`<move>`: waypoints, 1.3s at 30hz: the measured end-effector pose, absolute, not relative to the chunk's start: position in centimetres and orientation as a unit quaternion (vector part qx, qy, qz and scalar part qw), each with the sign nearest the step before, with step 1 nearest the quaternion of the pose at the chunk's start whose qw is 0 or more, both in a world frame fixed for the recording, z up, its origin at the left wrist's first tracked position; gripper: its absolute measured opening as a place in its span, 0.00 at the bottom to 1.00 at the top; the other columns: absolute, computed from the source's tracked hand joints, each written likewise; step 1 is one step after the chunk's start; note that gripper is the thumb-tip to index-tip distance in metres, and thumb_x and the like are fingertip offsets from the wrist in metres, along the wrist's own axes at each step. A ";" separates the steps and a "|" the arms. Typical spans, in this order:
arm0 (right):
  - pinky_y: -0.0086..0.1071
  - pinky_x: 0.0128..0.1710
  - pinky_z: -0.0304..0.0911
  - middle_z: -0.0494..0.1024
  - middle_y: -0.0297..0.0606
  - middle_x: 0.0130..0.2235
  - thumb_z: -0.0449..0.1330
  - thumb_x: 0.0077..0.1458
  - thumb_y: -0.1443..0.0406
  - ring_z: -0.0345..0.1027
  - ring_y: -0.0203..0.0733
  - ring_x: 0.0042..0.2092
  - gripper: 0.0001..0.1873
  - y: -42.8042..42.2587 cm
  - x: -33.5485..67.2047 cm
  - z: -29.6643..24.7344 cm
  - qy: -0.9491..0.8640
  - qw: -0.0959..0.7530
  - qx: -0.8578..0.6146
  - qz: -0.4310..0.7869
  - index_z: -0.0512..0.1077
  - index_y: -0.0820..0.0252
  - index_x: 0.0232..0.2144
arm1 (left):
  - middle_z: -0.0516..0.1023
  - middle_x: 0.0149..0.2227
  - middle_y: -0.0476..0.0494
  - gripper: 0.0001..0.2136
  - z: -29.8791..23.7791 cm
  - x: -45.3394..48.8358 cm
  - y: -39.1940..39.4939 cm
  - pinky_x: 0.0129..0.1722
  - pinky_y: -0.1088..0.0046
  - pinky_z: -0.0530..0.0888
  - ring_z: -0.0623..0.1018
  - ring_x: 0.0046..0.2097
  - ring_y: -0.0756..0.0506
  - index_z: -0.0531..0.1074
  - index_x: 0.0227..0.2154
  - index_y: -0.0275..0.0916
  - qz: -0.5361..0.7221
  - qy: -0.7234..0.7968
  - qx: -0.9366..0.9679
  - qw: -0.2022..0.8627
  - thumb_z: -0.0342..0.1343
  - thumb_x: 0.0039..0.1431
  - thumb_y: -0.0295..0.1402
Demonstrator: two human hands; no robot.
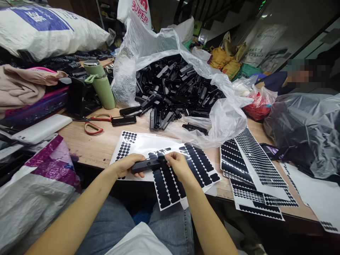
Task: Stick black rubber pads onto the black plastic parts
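Lower-frame forearms (pixel 209 216) reach mid-frame: the left hand (pixel 127 164) grips a black casing (pixel 145 165), seemingly steadying it, while the right hand (pixel 178 164) pinches its end.

The part (pixel 145 165) is black with a tiny criss-cross pattern on it. The sheets (pixel 145 141) are white with rows of black dots (pixel 162 187). The bottle (pixel 104 90) is green and its lid (pixel 91 63) is silver. The scissors' handles (pixel 93 133) are red and tan. The table (pixel 92 152) is light brown, the jeans (pixel 172 230) are blue, and the sack (pixel 87 35) is white with a blue patch (pixel 44 18)
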State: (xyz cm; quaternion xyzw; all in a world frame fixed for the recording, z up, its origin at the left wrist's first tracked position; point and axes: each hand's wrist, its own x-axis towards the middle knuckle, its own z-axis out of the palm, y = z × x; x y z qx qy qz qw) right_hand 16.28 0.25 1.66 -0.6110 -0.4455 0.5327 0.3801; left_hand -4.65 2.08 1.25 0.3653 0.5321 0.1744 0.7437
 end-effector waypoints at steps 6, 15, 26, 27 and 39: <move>0.35 0.39 0.64 0.67 0.31 0.27 0.65 0.36 0.56 0.63 0.34 0.33 0.17 -1.6 15.6 2.4 -0.338 0.392 -0.545 0.660 0.67 0.63 0.23 | 0.75 0.20 0.41 0.12 2.2 -5.0 1.5 0.14 0.80 0.67 0.76 0.20 0.46 0.68 0.26 0.33 0.169 0.480 0.389 0.768 0.54 0.52 0.39; 0.34 0.39 0.64 0.66 0.32 0.27 0.64 0.38 0.56 0.62 0.34 0.33 0.16 -2.6 15.4 3.1 -0.355 0.399 -0.541 0.649 0.65 0.62 0.21 | 0.73 0.17 0.44 0.11 3.1 -4.5 0.7 0.14 0.80 0.66 0.76 0.20 0.46 0.66 0.26 0.34 0.171 0.467 0.420 0.759 0.53 0.53 0.39; 0.34 0.38 0.64 0.68 0.33 0.31 0.58 0.49 0.57 0.65 0.37 0.34 0.12 -3.9 15.2 2.5 -0.434 0.397 -0.589 0.555 0.67 0.60 0.27 | 0.73 0.18 0.45 0.12 3.3 -4.4 0.2 0.14 0.80 0.65 0.76 0.21 0.46 0.66 0.25 0.34 0.178 0.462 0.421 0.760 0.53 0.53 0.40; 0.34 0.37 0.63 0.69 0.34 0.31 0.57 0.50 0.57 0.65 0.37 0.34 0.12 -4.0 15.1 2.6 -0.443 0.396 -0.594 0.542 0.67 0.60 0.28 | 0.73 0.18 0.45 0.12 3.3 -4.4 0.2 0.14 0.80 0.65 0.76 0.21 0.46 0.65 0.25 0.34 0.180 0.462 0.421 0.760 0.53 0.54 0.40; 0.33 0.34 0.63 0.71 0.37 0.34 0.55 0.53 0.59 0.66 0.39 0.34 0.10 -5.0 14.6 2.8 -0.505 0.421 -0.646 0.388 0.64 0.59 0.34 | 0.72 0.15 0.45 0.13 3.5 -3.7 -0.1 0.12 0.81 0.63 0.74 0.18 0.47 0.65 0.23 0.35 0.197 0.446 0.399 0.776 0.53 0.54 0.40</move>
